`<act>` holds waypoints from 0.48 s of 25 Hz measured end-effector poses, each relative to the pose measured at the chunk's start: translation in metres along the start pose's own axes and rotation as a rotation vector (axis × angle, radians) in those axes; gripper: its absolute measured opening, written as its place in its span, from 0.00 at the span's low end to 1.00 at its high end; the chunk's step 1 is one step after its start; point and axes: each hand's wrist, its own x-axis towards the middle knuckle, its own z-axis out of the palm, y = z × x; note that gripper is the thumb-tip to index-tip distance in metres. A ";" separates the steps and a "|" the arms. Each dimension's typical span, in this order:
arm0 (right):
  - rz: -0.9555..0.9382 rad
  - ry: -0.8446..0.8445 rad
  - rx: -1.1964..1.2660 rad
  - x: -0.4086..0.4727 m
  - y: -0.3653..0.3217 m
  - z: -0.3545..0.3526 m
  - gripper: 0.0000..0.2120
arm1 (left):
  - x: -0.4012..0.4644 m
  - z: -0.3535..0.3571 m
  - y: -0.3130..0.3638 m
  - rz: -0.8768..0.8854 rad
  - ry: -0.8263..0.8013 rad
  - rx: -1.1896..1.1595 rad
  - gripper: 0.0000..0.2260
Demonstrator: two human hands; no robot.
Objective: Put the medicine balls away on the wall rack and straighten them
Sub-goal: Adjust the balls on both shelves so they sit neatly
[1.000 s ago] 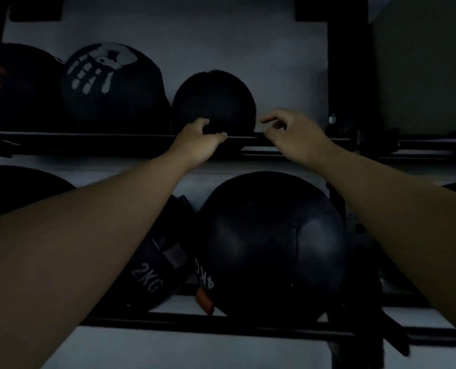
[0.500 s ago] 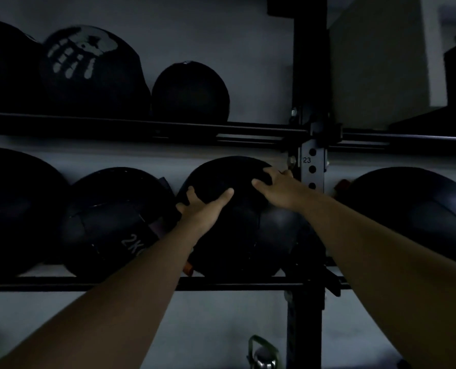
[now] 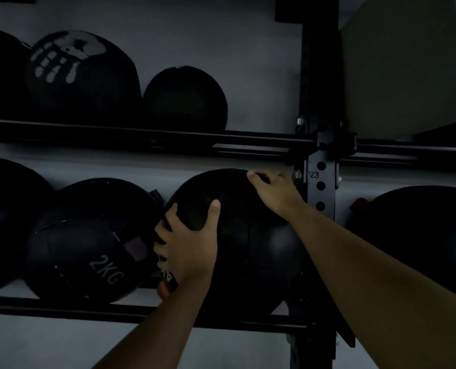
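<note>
Head view showed a dim room and a black steel wall rack [image 3: 321,182] with two horizontal rails. On the lower rail [image 3: 88,311] sat a large, round black leather medicine ball [image 3: 248,235], just left of the rack's perforated upright, which bore the number 23. Both bare hands lay on this ball. The left hand [image 3: 188,246] was spread flat against its left front, thumb pointing up and fingers wrapping into the gap beside the neighbouring ball. The right hand [image 3: 274,191] rested over the upper right of the ball, fingers curved across the top; neither hand was closed into a fist. Touching the held ball on its left was a black medicine ball marked 2KG [image 3: 88,243]. Another dark ball [image 3: 421,235] sat to the right of the upright. On the upper rail stood a black ball printed with a pale handprint [image 3: 80,73] and a smaller plain black ball [image 3: 185,98] beside it.
</note>
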 end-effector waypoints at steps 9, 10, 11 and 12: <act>-0.027 0.148 -0.059 -0.021 0.016 0.015 0.35 | 0.043 -0.003 -0.026 0.215 -0.035 -0.198 0.40; -0.040 0.155 -0.106 -0.029 0.016 0.014 0.37 | 0.048 -0.009 -0.028 0.232 -0.087 -0.237 0.39; -0.054 0.151 -0.151 -0.034 0.015 0.011 0.38 | 0.051 -0.015 -0.028 0.231 -0.140 -0.262 0.38; -0.063 0.140 -0.188 -0.035 0.014 0.007 0.38 | 0.052 -0.020 -0.028 0.210 -0.185 -0.276 0.37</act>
